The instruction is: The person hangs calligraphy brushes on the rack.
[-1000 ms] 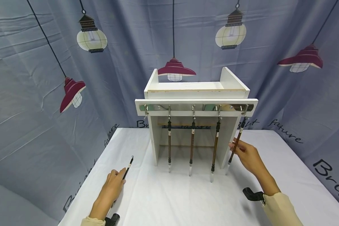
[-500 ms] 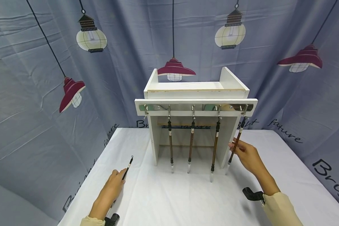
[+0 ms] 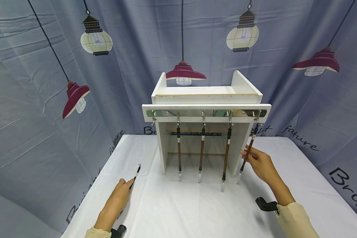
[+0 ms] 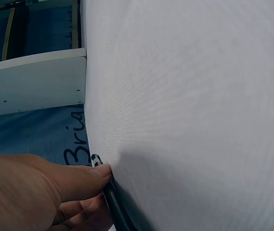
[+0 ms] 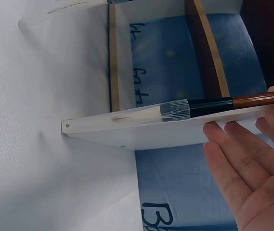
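My left hand (image 3: 119,196) pinches a dark calligraphy brush (image 3: 137,172) low over the white table at the left. Its looped end points away from me. In the left wrist view the thumb lies along the brush's dark shaft (image 4: 117,207). At the rack's right end my right hand (image 3: 260,165) holds the brown handle of another calligraphy brush (image 3: 250,147), whose top is at the last hook and which slants down toward the left. The right wrist view shows its pale bristles (image 5: 141,114) in a clear cap. Three more brushes (image 3: 202,150) hang to its left.
A white wooden rack (image 3: 208,99) stands at the back of the table, with a metal hook strip (image 3: 193,113) along its front bar. A bare hook (image 3: 153,116) sits at the strip's left end. Behind hangs a blue-grey curtain (image 3: 142,66) with printed lamps.
The left and middle hanging brushes sway slightly at their lower ends. Both hands stay almost where they were, each with its brush.
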A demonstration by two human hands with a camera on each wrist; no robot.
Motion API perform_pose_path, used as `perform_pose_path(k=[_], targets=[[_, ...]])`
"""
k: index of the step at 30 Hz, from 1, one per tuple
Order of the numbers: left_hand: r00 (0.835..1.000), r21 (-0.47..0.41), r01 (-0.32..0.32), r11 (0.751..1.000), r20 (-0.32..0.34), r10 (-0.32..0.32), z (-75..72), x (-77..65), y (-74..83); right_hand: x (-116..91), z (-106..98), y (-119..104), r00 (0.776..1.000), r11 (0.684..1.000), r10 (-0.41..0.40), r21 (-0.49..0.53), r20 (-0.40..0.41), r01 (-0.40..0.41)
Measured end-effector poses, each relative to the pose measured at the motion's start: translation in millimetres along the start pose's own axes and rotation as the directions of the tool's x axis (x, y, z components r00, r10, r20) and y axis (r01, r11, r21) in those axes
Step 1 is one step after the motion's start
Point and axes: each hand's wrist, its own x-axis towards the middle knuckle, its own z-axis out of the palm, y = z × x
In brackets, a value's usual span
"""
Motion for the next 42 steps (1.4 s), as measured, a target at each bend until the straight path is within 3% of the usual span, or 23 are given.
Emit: perform_pose_path(k=[6, 13, 23, 32, 42], targets=[[1.000, 0.021, -0.008, 1.000, -0.023, 0.009, -0.2, -0.4, 1.4, -0.1, -0.2, 0.4, 1.000, 1.000, -0.006, -0.010, 0.001, 0.006], [0.996, 0.078, -0.070, 0.995, -0.053, 0.074, -0.3, 0.4, 2.9, -1.2, -0.7, 0.2, 1.000, 1.000, -0.010, -0.004, 0.002, 0.010], [0.991, 0.086, -0.087, 0.992, -0.097, 0.095, 3.2, 0.5, 2.1, -2.7, 0.5, 0.5, 1.000, 1.000, -0.003, -0.014, 0.001, 0.003], [0.996, -0.001, -0.035, 0.999, -0.079, 0.035, 3.4, -0.8, 3.2, -2.4, 1.3, -0.7, 1.000, 1.000, 0.004, 0.003, 0.001, -0.004], [0.993, -0.050, -0.037, 0.998, -0.114, 0.031, 3.5, -2.6, 5.7, -2.6, 1.0, -1.5, 1.000, 1.000, -0.007, -0.008, -0.006, 0.007]])
